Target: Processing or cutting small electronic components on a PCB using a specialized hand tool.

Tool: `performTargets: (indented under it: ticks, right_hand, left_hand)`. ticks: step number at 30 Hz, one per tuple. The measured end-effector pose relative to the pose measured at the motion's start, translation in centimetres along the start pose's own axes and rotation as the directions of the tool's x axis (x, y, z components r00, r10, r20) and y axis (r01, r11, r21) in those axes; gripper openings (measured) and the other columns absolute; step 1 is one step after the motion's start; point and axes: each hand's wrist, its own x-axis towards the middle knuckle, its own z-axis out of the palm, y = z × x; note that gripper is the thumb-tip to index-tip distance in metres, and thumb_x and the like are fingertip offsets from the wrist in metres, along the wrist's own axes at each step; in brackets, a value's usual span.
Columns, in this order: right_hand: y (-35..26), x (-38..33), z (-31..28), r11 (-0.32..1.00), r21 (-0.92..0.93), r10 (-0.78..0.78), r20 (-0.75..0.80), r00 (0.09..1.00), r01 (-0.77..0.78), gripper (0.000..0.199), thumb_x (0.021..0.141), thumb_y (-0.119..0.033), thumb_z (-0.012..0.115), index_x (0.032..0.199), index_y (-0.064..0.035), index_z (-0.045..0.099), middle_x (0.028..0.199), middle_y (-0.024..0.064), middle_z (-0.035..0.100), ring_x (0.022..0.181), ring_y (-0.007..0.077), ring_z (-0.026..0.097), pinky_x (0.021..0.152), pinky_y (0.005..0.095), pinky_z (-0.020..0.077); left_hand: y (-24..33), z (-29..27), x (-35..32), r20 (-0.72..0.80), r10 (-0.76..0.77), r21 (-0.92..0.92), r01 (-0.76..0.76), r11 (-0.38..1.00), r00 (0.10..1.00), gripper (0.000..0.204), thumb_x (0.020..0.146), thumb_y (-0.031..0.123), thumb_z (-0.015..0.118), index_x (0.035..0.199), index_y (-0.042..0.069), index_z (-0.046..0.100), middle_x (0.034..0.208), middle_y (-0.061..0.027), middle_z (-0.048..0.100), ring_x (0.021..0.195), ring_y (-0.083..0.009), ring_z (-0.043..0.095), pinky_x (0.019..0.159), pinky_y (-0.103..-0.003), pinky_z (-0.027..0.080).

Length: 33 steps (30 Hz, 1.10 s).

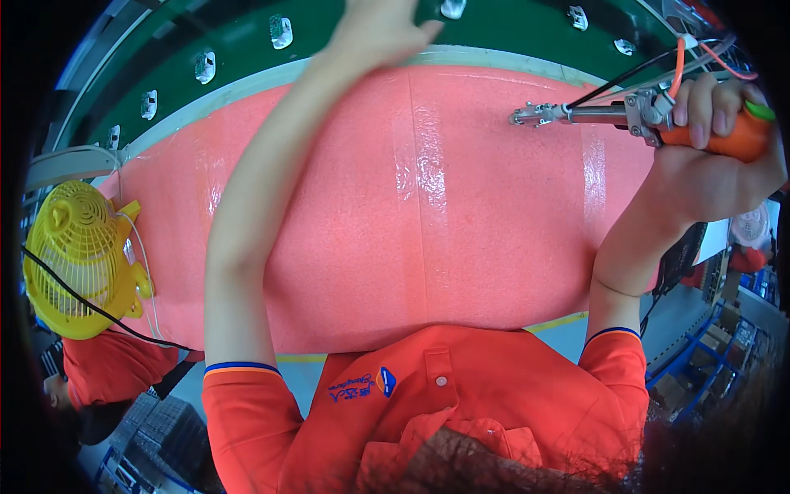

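My left hand [380, 31] reaches over the green conveyor belt [346, 51] at the upper edge of the view. Its thumb is stretched out to the side, while the other fingertips are cut off by the frame. A small white and silver part [453, 8] lies on the belt just right of that hand. On the far right, my right hand [712, 123] is wrapped round an orange-handled tool [745, 140] with a long metal nose, a small jaw-like tip and a green piece at the handle end. The tip points left, over the pink-covered table [494, 222].
More small white parts [281, 32] lie spaced along the belt. A yellow fan [78, 255] with a black cord stands at the table's left end. Cables and an orange hose [678, 66] run by the tool. Another person in red [115, 366] is at lower left; blue shelving [699, 354] stands right.
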Motion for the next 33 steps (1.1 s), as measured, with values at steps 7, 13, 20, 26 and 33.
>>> performTargets:
  ticks: [7, 13, 20, 26, 33]
  right_hand:
    - [0.3, 0.3, 0.6, 1.0, -0.017, -0.013, 0.008, 1.0, 0.013, 0.034, 0.102, -0.039, 0.043, 0.102, -0.0108, 0.062, 0.073, 0.0012, 0.051, 0.058, 0.0133, 0.05, 0.063, 0.0325, 0.0453]
    - [0.4, 0.1, -0.2, 1.0, -0.025, -0.001, 0.017, 1.0, 0.002, 0.034, 0.102, -0.039, 0.043, 0.102, -0.0106, 0.062, 0.073, 0.0014, 0.051, 0.058, 0.0134, 0.05, 0.063, 0.0324, 0.0453]
    - [1.4, 0.1, 1.3, 0.999, -0.04, 0.003, 0.016, 1.0, -0.002, 0.034, 0.102, -0.039, 0.042, 0.102, -0.0103, 0.061, 0.073, 0.0015, 0.051, 0.058, 0.0135, 0.05, 0.063, 0.0323, 0.0454]
    - [1.5, -0.1, 1.0, 0.999, -0.048, 0.005, 0.021, 1.0, -0.004, 0.034, 0.102, -0.038, 0.042, 0.102, -0.0101, 0.061, 0.072, 0.0017, 0.051, 0.058, 0.0136, 0.05, 0.063, 0.0322, 0.0455]
    - [1.6, 0.0, 0.2, 0.998, -0.057, 0.002, 0.03, 1.0, -0.001, 0.034, 0.102, -0.038, 0.042, 0.101, -0.0099, 0.061, 0.072, 0.0019, 0.051, 0.058, 0.0137, 0.05, 0.063, 0.032, 0.0456]
  left_hand:
    - [-1.7, -2.4, 1.2, 0.768, -0.261, -0.273, 0.667, 0.693, 0.585, 0.047, 0.08, 0.013, 0.081, 0.124, 0.0, 0.07, 0.086, -0.0099, 0.068, 0.072, -0.0175, 0.062, 0.072, -0.032, 0.053]
    - [6.0, 0.2, -0.8, 0.697, 0.205, -0.641, 0.467, 0.609, 0.687, 0.051, 0.069, 0.025, 0.09, 0.113, 0.003, 0.074, 0.098, -0.0153, 0.072, 0.094, -0.0279, 0.069, 0.085, -0.039, 0.056]
    - [7.0, -0.5, -0.8, 0.702, 0.194, -0.589, 0.406, 0.699, 0.686, 0.051, 0.068, 0.023, 0.09, 0.112, 0.003, 0.073, 0.104, -0.0159, 0.071, 0.099, -0.0306, 0.067, 0.089, -0.04, 0.055]
    - [7.2, -0.7, -0.7, 0.699, 0.203, -0.585, 0.384, 0.715, 0.686, 0.051, 0.069, 0.023, 0.09, 0.112, 0.002, 0.073, 0.103, -0.0151, 0.071, 0.098, -0.0307, 0.068, 0.088, -0.04, 0.055]
    - [7.3, -0.3, -1.2, 0.679, 0.186, -0.571, 0.352, 0.742, 0.71, 0.052, 0.067, 0.026, 0.091, 0.109, 0.002, 0.072, 0.099, -0.0149, 0.07, 0.095, -0.0316, 0.067, 0.085, -0.042, 0.054]
